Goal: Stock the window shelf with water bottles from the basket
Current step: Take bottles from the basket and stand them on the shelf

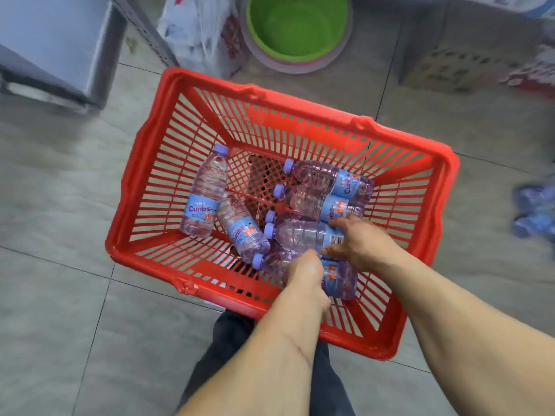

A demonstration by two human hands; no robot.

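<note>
Two hands in red basket: left hand & right hand each grip a bottle (lying flat).

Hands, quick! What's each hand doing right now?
Left hand: gripping the nearest water bottle in the red basket.
Right hand: gripping the next water bottle, the one just beyond.
</note>
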